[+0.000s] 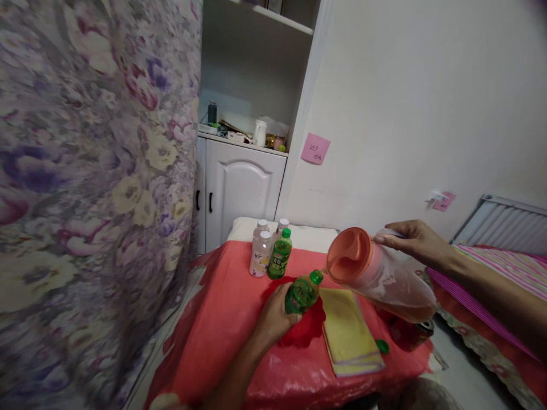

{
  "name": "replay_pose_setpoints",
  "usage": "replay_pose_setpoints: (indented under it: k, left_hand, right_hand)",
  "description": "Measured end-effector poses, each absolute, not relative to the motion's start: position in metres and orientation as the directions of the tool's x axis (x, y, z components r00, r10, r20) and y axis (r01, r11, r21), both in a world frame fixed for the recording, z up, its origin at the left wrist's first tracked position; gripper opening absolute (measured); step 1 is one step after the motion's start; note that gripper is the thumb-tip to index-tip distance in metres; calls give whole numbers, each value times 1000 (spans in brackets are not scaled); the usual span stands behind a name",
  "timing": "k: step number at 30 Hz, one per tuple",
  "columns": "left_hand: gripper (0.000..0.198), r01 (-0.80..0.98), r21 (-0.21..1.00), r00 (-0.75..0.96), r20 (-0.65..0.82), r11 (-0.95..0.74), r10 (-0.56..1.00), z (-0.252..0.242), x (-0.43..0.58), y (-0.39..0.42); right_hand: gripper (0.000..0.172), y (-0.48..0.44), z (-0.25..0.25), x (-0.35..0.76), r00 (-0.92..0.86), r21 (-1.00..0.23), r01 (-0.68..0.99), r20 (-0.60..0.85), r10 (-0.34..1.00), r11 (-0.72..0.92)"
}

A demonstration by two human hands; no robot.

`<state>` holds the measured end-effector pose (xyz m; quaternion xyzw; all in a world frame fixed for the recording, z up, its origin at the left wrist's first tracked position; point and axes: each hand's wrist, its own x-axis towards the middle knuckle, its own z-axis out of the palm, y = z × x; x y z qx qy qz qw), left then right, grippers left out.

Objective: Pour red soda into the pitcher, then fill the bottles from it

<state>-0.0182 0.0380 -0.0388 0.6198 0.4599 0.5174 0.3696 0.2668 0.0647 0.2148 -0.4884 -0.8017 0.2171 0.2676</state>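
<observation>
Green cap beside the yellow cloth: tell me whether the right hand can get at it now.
Probably not: the right hand grips the pitcher by its handle, though the green cap lies uncovered.

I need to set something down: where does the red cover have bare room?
Left side of the red cover, bordered by the white-capped bottles and left arm. A smaller patch: between the standing green bottle and the pitcher. Crowded: middle and right, with red bowl, yellow cloth, green cap, can.

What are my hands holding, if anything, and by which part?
Your left hand holds a tilted green bottle around its lower body; your right hand holds a jug by its handle.
</observation>
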Motion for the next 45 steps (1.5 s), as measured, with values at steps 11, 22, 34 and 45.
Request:
replay_pose_setpoints:
  k: [11, 22, 34, 45]
  left_hand:
    - [68, 178, 938, 39, 295, -297, 955, -40, -18, 39]
    - [69, 174, 940, 44, 289, -292, 956, -40, -18, 39]
    - [65, 197, 937, 29, 289, -289, 957, -34, -17, 36]
    - [66, 188, 935, 41, 297, -299, 954, -37, -17, 37]
  right_hand:
    - [47, 62, 215, 264, -357, -598, 686, 220, 908, 414]
    - [49, 60, 215, 261, -343, -606, 690, 206, 916, 395]
    - [45, 48, 225, 250, -361, -604, 685, 203, 910, 407]
    - [42, 49, 223, 250, -363, -597, 688, 209, 908, 413]
